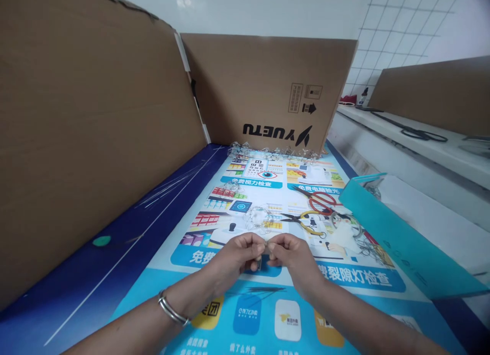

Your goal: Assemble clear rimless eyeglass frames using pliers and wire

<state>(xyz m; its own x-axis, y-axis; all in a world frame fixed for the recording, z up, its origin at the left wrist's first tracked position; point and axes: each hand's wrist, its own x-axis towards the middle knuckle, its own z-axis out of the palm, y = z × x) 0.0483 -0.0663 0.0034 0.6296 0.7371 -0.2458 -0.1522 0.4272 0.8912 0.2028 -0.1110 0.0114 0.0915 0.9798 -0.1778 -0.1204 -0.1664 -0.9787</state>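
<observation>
My left hand, with a silver bangle on its wrist, pinches a thin wire at the fingertips. From the other side, my right hand pinches it too, and the two hands almost meet. The fingers hide most of this wire. Just beyond them lies a loose tangle of fine wire. To the right of it rest yellow-handled pliers and red-handled scissors. Several straight dark wire lengths lie on the printed sheet below my hands.
Cardboard panels wall off the back and left. A row of wire pieces lines the back. On the right stand a wire coil with white material and a teal box. A green round object lies left.
</observation>
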